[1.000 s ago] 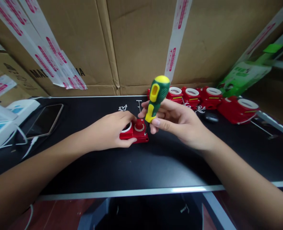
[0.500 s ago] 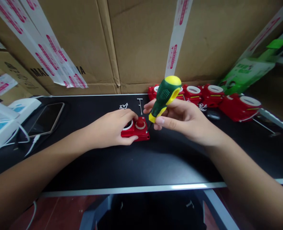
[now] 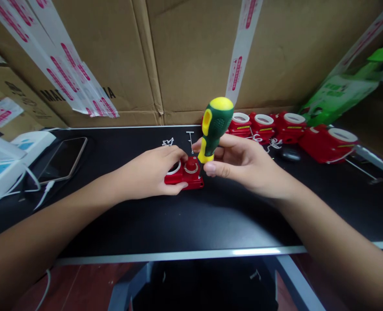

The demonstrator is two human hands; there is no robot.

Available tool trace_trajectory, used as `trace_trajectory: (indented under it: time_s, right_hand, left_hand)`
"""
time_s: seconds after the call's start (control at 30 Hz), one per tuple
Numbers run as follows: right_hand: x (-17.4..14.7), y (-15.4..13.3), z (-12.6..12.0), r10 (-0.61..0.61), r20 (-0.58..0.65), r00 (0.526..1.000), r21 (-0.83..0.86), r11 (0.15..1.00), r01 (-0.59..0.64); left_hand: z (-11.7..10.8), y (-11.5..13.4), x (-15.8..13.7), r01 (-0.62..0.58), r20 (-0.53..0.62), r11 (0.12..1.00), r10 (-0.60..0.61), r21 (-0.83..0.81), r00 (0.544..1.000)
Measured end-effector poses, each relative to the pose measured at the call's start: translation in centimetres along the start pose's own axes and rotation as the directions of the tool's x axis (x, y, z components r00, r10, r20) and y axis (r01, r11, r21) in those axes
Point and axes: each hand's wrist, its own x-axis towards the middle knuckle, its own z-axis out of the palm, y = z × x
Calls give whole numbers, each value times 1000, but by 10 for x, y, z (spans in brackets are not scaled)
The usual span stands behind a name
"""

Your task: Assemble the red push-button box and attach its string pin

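My left hand is closed around the left part of a small red device with a white ring and a round red knob, holding it down on the black table. Between the fingers of my right hand is a green and yellow screwdriver. Its handle stands nearly upright, and its shaft points down at the right end of the device, by a small screw there. Whether the tip sits in the screw head I cannot tell. A thin metal T-shaped rod lies just behind the device, beside a bunch of white cord.
Several similar red devices with white rings line the back right, a dark oval object before them. A green package leans behind. At left are a phone and a white power strip. A cardboard box walls the back.
The screwdriver handle has tipped from leaning right to more upright and turned in my right hand, which has shifted slightly left. My left hand and the red device stay almost still.
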Motion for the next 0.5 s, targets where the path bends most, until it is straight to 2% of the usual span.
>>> trace_trajectory:
  time_s: [0.1,0.3,0.5]
  right_hand:
    - [-2,-8,-3,10,28,1000,-37,999,-9]
    - [-1,-5,-2,8,-48,999,-100,995,-13]
    - [-1,-12,-5,-9,6,1000,-92,996,10]
  left_hand:
    - [0,0,0,-1,0,1000,1,11,1000]
    - [-2,1,0,-1,0,1000,1,15,1000]
    - [-1,-1,-1,-22,-2,1000,22,1,1000]
